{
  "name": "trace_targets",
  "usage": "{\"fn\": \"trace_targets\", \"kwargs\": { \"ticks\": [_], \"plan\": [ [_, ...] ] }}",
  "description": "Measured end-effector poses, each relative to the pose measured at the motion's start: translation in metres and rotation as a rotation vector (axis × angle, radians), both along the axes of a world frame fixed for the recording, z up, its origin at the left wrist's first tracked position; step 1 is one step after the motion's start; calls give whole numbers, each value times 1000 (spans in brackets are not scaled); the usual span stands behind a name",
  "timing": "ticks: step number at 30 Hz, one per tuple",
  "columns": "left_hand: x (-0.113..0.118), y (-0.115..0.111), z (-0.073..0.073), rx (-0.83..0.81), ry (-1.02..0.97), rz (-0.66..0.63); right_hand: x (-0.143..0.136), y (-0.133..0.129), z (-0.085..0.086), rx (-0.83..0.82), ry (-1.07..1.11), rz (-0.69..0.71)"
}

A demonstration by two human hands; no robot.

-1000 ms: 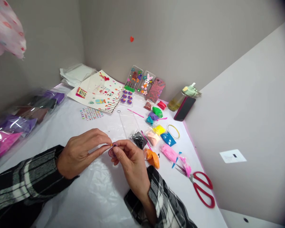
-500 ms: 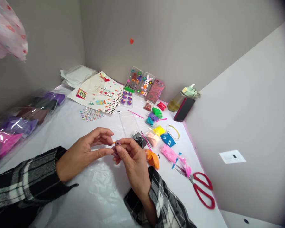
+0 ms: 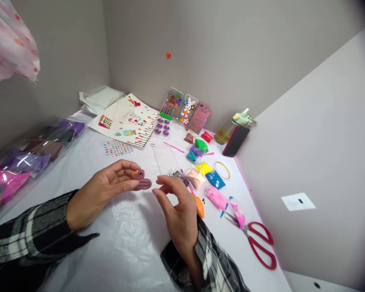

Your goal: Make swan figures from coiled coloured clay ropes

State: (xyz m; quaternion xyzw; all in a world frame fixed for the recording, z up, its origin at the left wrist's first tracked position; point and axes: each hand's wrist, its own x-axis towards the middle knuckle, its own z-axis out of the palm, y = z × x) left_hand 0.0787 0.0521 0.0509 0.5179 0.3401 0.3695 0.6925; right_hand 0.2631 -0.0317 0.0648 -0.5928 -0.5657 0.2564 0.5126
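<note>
Between thumb and fingers, my left hand [image 3: 105, 186] holds a small mauve clay bird figure [image 3: 144, 183] with a dark eye and an orange beak. My right hand [image 3: 178, 207] is just to the right of the figure, apart from it, with thumb and fingertips spread and nothing between them. Behind that hand lie a packet of black clay [image 3: 180, 177] and a packet of orange clay [image 3: 200, 206], both partly hidden.
Several clay packets, such as the yellow one [image 3: 203, 167], lie right of centre. Red-handled scissors [image 3: 263, 243] rest at the right edge. A drink bottle [image 3: 226, 129], a phone [image 3: 236, 140], decorated phone cases [image 3: 188, 107] and a sticker-covered sheet [image 3: 124, 121] stand or lie at the back.
My right hand has let go of the clay figure and moved a little right, its fingers parting. My left hand now holds the figure alone, slightly further left.
</note>
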Motion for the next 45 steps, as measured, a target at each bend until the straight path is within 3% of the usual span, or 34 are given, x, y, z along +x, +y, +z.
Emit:
{"fn": "trace_targets", "kwargs": {
  "ticks": [4,12,20,45],
  "plan": [
    [1,0,0,-24,-45,-5,6,-1,-3,114,-272,42],
    [1,-2,0,12,-20,-7,7,-2,-5,171,-435,62],
    [4,-3,9,-60,-4,3,7,-1,-9,256,-502,63],
    [4,-3,6,-59,2,-42,7,-1,-4,276,-606,92]
  ]
}}
